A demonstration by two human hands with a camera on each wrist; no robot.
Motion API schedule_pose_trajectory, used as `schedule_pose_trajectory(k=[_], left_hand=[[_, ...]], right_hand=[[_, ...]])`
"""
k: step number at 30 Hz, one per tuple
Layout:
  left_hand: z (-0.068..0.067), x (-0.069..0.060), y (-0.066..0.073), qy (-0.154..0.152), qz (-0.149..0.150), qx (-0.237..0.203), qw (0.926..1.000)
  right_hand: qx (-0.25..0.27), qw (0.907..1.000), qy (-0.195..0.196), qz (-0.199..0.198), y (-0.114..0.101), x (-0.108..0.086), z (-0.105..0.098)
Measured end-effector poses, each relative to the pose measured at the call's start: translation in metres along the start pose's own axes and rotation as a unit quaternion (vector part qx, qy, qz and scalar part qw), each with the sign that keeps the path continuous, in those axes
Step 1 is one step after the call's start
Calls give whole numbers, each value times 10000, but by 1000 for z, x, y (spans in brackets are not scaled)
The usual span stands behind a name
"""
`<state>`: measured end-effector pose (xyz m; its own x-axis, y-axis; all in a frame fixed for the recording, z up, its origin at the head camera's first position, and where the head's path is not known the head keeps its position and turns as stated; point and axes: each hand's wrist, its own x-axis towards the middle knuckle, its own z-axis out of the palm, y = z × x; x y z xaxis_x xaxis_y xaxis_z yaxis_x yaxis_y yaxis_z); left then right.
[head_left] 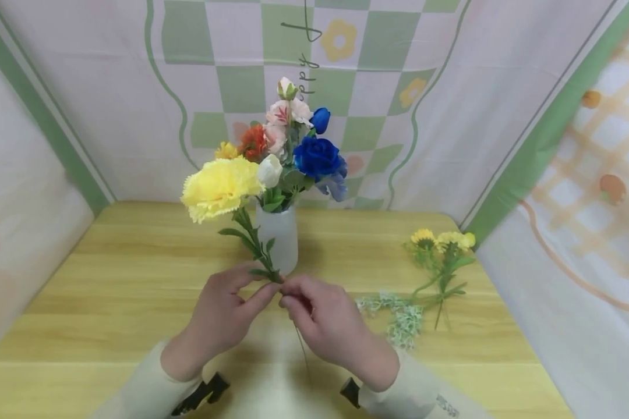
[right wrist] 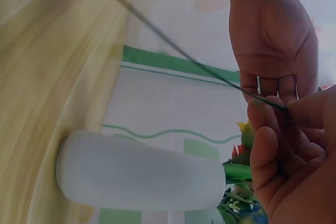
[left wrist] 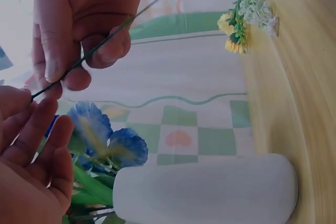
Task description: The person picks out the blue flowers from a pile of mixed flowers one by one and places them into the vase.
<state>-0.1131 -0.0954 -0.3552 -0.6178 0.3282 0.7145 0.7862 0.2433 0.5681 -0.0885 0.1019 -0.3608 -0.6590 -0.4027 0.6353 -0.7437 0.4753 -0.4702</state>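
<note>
A large yellow carnation with a leafy green stem leans in front of the vase, on its left side. My left hand pinches the stem just below its leaves. Close beside it, my right hand pinches the same stem, whose thin lower end runs down past the fingers. Behind both hands stands the frosted white vase, upright on the table. It holds a blue rose, a white tulip, an orange flower and pale pink blooms.
On the right of the wooden table lie small yellow flowers on green stems and a pale green sprig. A checkered cloth hangs behind the table, with more cloth on both sides.
</note>
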Motion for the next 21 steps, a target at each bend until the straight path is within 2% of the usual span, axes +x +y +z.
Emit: schedule_pose_trajectory(k=[4,6,7,9,12,14,15,19,21], left_hand=[[-10,4,2,456,60,106,9989],[-17,6,3,711,72,-85,9974],[-20,8,4,833,103,-241,9962],[-26,11,4,1050,179,-834,9908],[-32,14,3,1289,346,-1611,9779],[-34,15,3,1316,412,-1991,9702],[-35,16,2,1290,391,-2080,9688],[-33,14,1,1081,17,-2239,9686],[-33,13,1,1034,-146,-2101,9721]], right_hand=[[-50,9998,-180,20,3,-3,3],[-19,9992,-377,159,5,-6,4],[-19,9986,-477,234,6,-7,5],[-16,9970,-678,377,9,-10,7],[-23,9948,-900,483,11,-13,11],[-36,9941,-962,495,13,-14,13],[-55,9940,-969,494,13,-14,14],[-150,9942,-905,558,14,-14,16],[-148,9934,-966,598,16,-13,16]])
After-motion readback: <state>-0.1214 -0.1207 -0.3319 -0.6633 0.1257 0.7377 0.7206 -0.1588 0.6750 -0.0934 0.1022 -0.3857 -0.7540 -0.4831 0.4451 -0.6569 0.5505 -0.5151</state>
